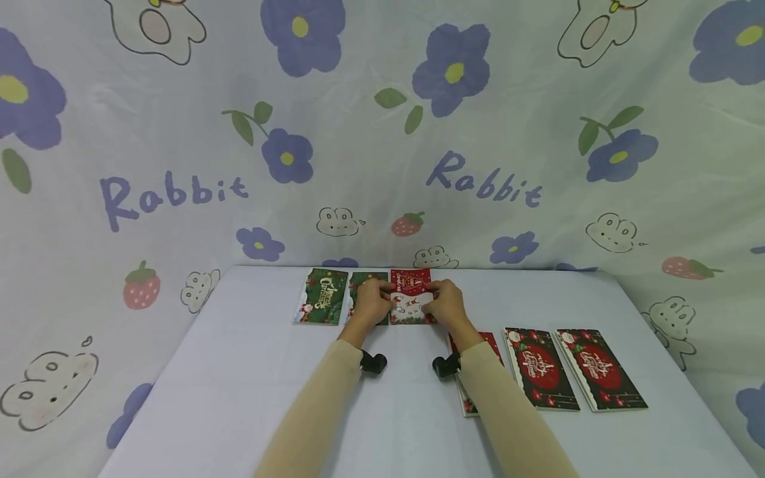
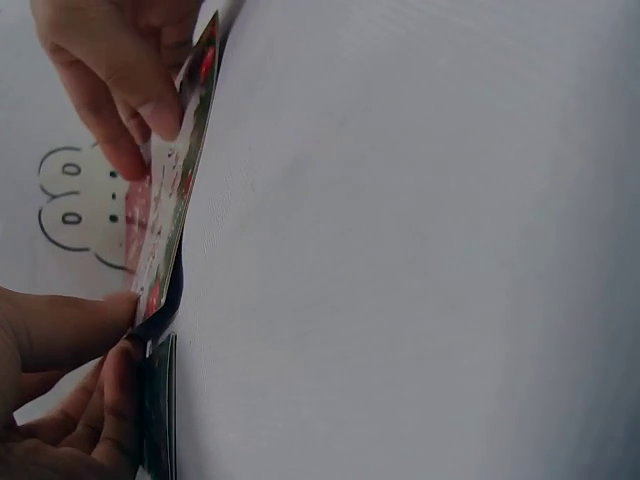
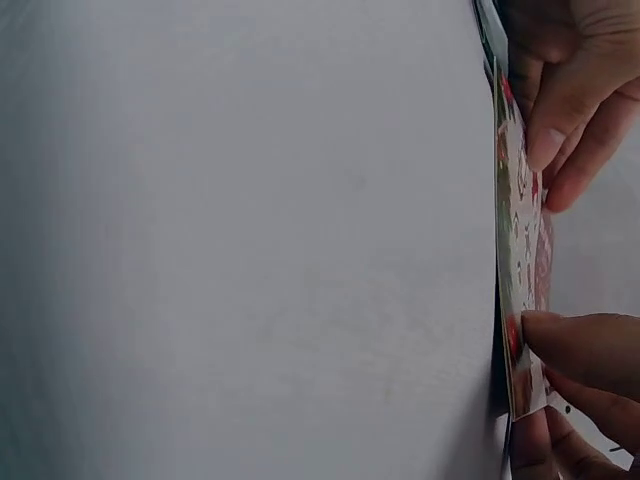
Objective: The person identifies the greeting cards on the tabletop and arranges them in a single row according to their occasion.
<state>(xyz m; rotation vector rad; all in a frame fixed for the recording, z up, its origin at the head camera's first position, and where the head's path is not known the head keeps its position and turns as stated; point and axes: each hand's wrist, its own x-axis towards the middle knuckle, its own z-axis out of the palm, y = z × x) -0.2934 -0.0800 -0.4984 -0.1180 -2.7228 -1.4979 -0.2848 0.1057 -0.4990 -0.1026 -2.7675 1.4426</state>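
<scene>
At the back middle of the table, a red Christmas card (image 1: 410, 307) with a white snowy lower half is held between both hands. My left hand (image 1: 374, 303) pinches its left edge, and my right hand (image 1: 445, 303) pinches the right edge. Both wrist views show the card (image 2: 170, 210) edge-on, thumbs on its front and fingers behind. Just left of it lies a green Christmas card (image 1: 360, 279), partly hidden by the left hand. Another green Christmas card (image 1: 323, 297) is farther left, in the same row.
Under the right forearm lies a partly covered red Christmas card (image 1: 468, 402). To its right are two dark Christmas cards, one nearer (image 1: 540, 367) and one farther out (image 1: 599, 367). A printed curtain (image 1: 370, 166) hangs right behind the white table (image 1: 239, 372).
</scene>
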